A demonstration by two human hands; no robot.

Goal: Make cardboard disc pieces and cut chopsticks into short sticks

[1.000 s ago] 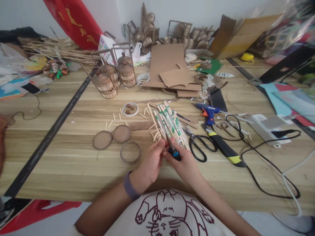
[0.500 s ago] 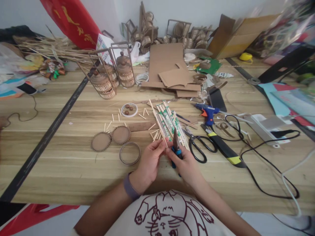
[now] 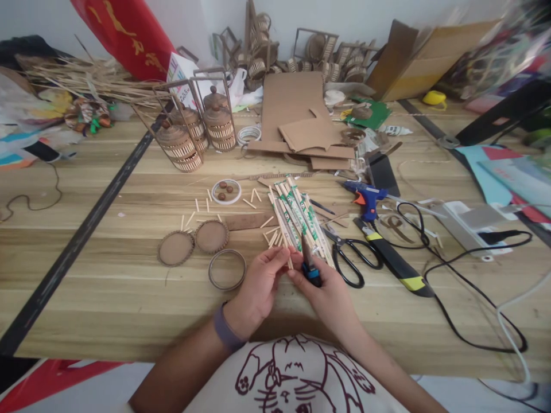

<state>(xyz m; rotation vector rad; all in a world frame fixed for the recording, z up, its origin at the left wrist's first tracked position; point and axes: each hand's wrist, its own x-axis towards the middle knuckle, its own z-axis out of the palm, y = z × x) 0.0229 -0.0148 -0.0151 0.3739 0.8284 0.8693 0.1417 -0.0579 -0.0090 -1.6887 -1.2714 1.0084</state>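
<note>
My left hand pinches a bare wooden chopstick near its lower end; the stick points up and away over the table. Close beside it, my right hand is wrapped round blue-and-black handled pliers, jaws pointing up. Its thumb comes near the chopstick's lower end. Just beyond the hands lies a pile of paper-wrapped chopsticks, with short cut stick pieces at its left. Left of my left hand are a cardboard ring and two round cardboard discs with braided rims.
Black-handled scissors, a yellow-and-black utility knife and a blue glue gun lie to the right, among cables. A tape roll holds brown beads. Small tiered baskets stand at the back left, cardboard sheets behind.
The chopstick in my left hand has shifted down toward me, its far end now lower. The pliers are turned, with less of their handles showing below my right hand.
</note>
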